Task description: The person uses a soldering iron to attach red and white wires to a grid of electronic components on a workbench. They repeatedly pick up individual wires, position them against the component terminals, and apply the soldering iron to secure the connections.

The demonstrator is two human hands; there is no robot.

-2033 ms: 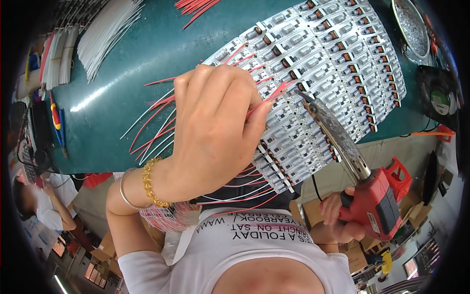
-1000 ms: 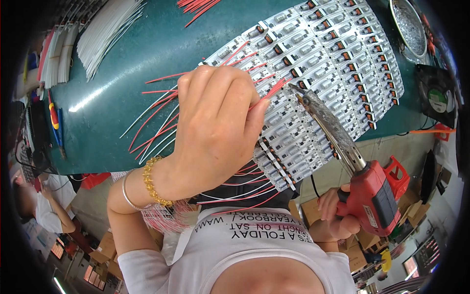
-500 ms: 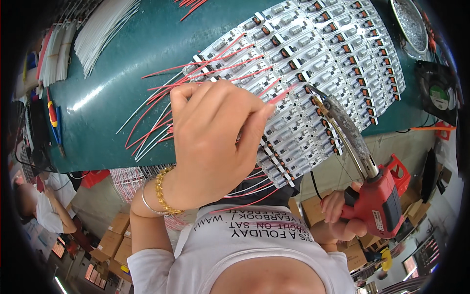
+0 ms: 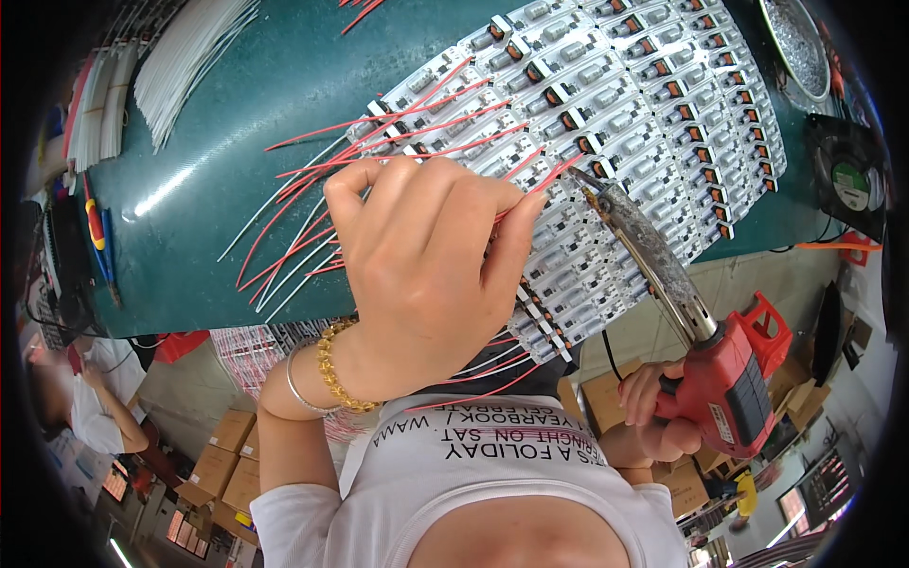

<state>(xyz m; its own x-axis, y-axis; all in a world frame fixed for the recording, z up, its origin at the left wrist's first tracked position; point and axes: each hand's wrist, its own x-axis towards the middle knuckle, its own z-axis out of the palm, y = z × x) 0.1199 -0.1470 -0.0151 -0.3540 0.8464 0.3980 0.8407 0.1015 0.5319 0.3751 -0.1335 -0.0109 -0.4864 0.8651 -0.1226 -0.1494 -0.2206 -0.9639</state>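
Note:
My left hand (image 4: 431, 256) is closed over the near left part of the board panel, pinching a red wire (image 4: 559, 172) between thumb and forefinger. In my right hand (image 4: 661, 412) is a red soldering gun (image 4: 727, 383), gripped by its handle. Its long metal barrel (image 4: 653, 251) slants up and left, with the tip close to the end of the pinched wire; whether they touch I cannot tell. Beneath lies a large panel of white circuit boards (image 4: 606, 123) with rows of small components. Several red and white wires (image 4: 312, 175) stick out leftward from its left edge.
Bundled white wires (image 4: 189, 71) lie at the far left of the green table (image 4: 237, 208), beside a red-yellow screwdriver (image 4: 95, 222). A metal bowl (image 4: 797, 52) and a black fan (image 4: 847, 180) stand at the right. A co-worker (image 4: 104, 398) sits at the lower left.
The soldering gun's tip has moved up and left, closer to the wire end. My left hand has shifted slightly right with the red wire still pinched.

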